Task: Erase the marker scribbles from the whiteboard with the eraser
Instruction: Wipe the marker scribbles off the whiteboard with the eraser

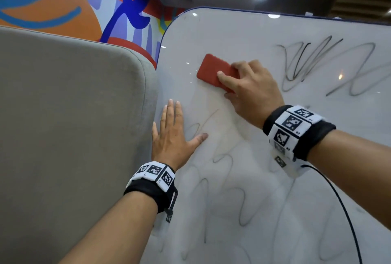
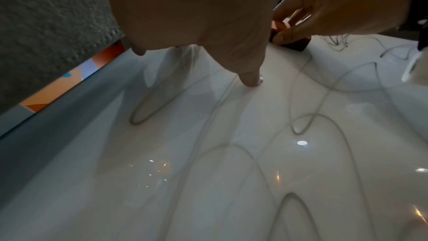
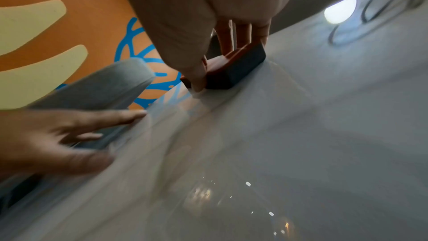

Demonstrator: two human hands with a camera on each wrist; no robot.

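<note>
My right hand (image 1: 251, 86) grips the red eraser (image 1: 213, 71) — thumb on its near edge, fingers over the far one — pressed flat on the whiteboard (image 1: 243, 31) near the upper left corner. Its long axis slants from upper left to lower right. The darkest scribbles (image 1: 321, 62) lie to the right of it, fainter loops below. My left hand (image 1: 173, 134) lies flat, fingers straight, probably bracing the board's left edge — holding nothing.
</note>
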